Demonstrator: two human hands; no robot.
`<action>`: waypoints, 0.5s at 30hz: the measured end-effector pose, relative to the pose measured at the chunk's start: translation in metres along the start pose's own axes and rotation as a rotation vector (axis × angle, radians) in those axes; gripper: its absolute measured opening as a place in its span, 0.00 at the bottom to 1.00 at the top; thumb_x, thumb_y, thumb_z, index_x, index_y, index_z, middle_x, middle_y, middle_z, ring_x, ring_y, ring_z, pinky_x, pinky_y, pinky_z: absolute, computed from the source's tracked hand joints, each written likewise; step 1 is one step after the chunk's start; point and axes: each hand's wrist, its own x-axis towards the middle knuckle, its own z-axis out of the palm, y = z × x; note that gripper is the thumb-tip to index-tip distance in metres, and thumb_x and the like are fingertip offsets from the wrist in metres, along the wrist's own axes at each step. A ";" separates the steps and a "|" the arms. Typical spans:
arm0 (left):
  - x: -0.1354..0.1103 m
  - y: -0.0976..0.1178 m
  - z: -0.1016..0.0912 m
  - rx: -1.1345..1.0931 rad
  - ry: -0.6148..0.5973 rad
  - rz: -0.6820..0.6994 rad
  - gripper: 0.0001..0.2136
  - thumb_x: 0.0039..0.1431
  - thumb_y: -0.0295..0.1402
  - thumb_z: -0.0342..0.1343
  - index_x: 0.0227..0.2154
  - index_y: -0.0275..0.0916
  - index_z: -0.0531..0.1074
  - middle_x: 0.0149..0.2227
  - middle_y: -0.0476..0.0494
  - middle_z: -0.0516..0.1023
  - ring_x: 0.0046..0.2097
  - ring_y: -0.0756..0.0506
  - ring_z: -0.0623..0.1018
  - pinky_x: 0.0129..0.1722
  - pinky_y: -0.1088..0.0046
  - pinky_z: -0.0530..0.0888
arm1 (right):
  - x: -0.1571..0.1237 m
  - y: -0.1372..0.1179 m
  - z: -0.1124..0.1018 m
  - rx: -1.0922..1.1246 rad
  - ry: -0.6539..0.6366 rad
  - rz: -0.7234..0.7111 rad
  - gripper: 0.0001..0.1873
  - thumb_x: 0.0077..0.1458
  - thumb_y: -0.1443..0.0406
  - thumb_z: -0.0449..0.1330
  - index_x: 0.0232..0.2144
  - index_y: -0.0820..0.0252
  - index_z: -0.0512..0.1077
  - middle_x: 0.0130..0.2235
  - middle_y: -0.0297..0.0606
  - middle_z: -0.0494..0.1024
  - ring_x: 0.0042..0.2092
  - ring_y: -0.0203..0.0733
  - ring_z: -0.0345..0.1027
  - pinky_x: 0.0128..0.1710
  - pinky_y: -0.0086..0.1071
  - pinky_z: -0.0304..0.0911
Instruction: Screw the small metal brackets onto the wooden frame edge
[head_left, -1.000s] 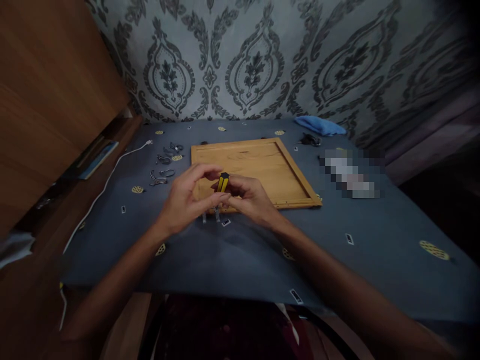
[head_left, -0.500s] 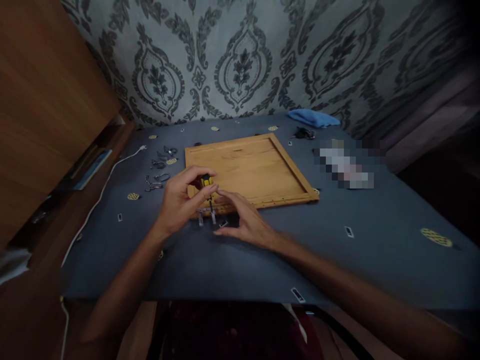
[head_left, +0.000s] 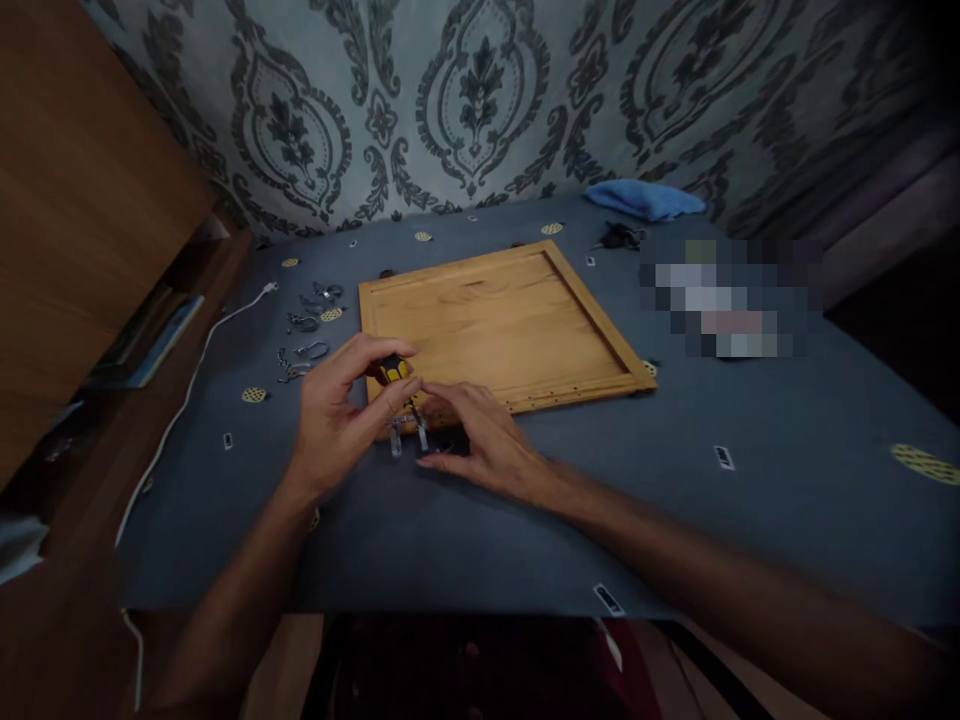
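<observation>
My left hand [head_left: 341, 415] is closed on the black-and-yellow handle of a screwdriver [head_left: 394, 370], gripped between thumb and fingers. The screwdriver tilts, its shaft pointing down at a small metal bracket [head_left: 396, 440] with two prongs at the front left edge of a framed wooden panel [head_left: 487, 320]. My right hand [head_left: 491, 440] is beside the bracket, thumb and fingers apart. Its fingertips are close to the screwdriver's shaft; whether they touch it I cannot tell. The tip of the screwdriver is hard to make out.
Several metal hinge-like pieces [head_left: 304, 322] lie left of the panel on the dark patterned tablecloth [head_left: 480, 560]. A white cable [head_left: 199, 390] runs along the left side. At the back right are a blue cloth [head_left: 645, 199], a dark object [head_left: 621, 236] and a blurred-out item [head_left: 720, 300].
The screwdriver's handle leans further left, and my left hand has shifted with it. My right hand stays by the bracket with its fingers apart. The camera view has also shifted slightly.
</observation>
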 end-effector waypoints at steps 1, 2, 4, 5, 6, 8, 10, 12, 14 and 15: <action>0.000 0.000 0.000 -0.002 0.001 -0.002 0.08 0.62 0.33 0.64 0.44 0.42 0.78 0.37 0.47 0.79 0.38 0.48 0.77 0.39 0.71 0.73 | 0.000 0.000 0.000 -0.006 -0.006 0.007 0.43 0.54 0.53 0.71 0.66 0.55 0.59 0.51 0.45 0.78 0.52 0.54 0.71 0.53 0.50 0.65; 0.000 0.000 0.000 -0.003 0.002 -0.006 0.08 0.62 0.32 0.64 0.44 0.42 0.78 0.37 0.47 0.79 0.39 0.48 0.77 0.39 0.71 0.73 | 0.000 0.000 0.000 -0.013 -0.009 0.009 0.43 0.55 0.52 0.71 0.66 0.55 0.59 0.51 0.45 0.78 0.52 0.54 0.71 0.53 0.50 0.66; 0.000 0.000 0.000 -0.011 0.006 -0.009 0.08 0.62 0.32 0.64 0.44 0.43 0.78 0.37 0.47 0.79 0.39 0.47 0.77 0.39 0.71 0.72 | 0.000 -0.001 -0.001 -0.020 -0.014 0.002 0.41 0.55 0.52 0.70 0.65 0.56 0.60 0.50 0.45 0.78 0.52 0.53 0.71 0.53 0.49 0.66; 0.000 0.000 0.000 -0.017 0.006 -0.009 0.08 0.62 0.32 0.64 0.44 0.43 0.79 0.36 0.47 0.79 0.39 0.47 0.77 0.39 0.71 0.72 | 0.001 -0.001 -0.001 -0.022 -0.014 -0.005 0.41 0.55 0.52 0.70 0.64 0.56 0.61 0.50 0.45 0.79 0.52 0.53 0.71 0.53 0.49 0.66; 0.000 0.000 0.000 -0.021 0.007 -0.006 0.09 0.62 0.32 0.64 0.44 0.43 0.79 0.36 0.47 0.79 0.39 0.47 0.77 0.39 0.71 0.72 | 0.001 -0.001 -0.001 -0.025 -0.013 -0.007 0.40 0.55 0.52 0.71 0.64 0.57 0.61 0.50 0.46 0.79 0.52 0.54 0.71 0.53 0.49 0.66; 0.000 0.000 0.001 -0.016 0.006 -0.001 0.09 0.62 0.32 0.64 0.45 0.43 0.79 0.37 0.47 0.79 0.39 0.47 0.77 0.39 0.71 0.72 | 0.001 -0.002 0.000 -0.036 -0.017 -0.003 0.41 0.54 0.52 0.71 0.64 0.56 0.61 0.51 0.47 0.78 0.53 0.55 0.70 0.53 0.51 0.65; 0.000 0.000 0.001 -0.001 0.005 0.006 0.09 0.62 0.32 0.64 0.45 0.43 0.79 0.37 0.46 0.79 0.39 0.47 0.77 0.38 0.71 0.72 | 0.001 -0.002 0.000 -0.054 -0.023 0.014 0.42 0.53 0.51 0.72 0.64 0.55 0.61 0.53 0.47 0.77 0.54 0.56 0.70 0.54 0.52 0.65; 0.000 0.001 0.002 0.012 0.005 0.013 0.09 0.63 0.32 0.64 0.46 0.44 0.78 0.38 0.46 0.80 0.40 0.47 0.77 0.38 0.71 0.73 | 0.001 -0.002 0.000 -0.063 -0.030 0.023 0.42 0.53 0.50 0.71 0.64 0.55 0.61 0.53 0.48 0.76 0.54 0.56 0.69 0.54 0.52 0.65; 0.001 0.002 0.002 0.025 0.008 0.029 0.09 0.62 0.32 0.64 0.46 0.44 0.78 0.39 0.47 0.80 0.40 0.47 0.76 0.37 0.71 0.73 | 0.002 -0.002 0.000 -0.068 -0.028 0.021 0.42 0.53 0.49 0.70 0.63 0.58 0.62 0.53 0.48 0.77 0.54 0.56 0.69 0.54 0.51 0.65; 0.001 0.002 0.002 0.033 0.010 0.038 0.09 0.62 0.32 0.64 0.46 0.45 0.78 0.39 0.47 0.80 0.40 0.47 0.76 0.37 0.71 0.73 | 0.002 -0.002 0.000 -0.069 -0.024 0.017 0.41 0.54 0.48 0.70 0.63 0.59 0.63 0.52 0.48 0.77 0.54 0.56 0.69 0.54 0.50 0.65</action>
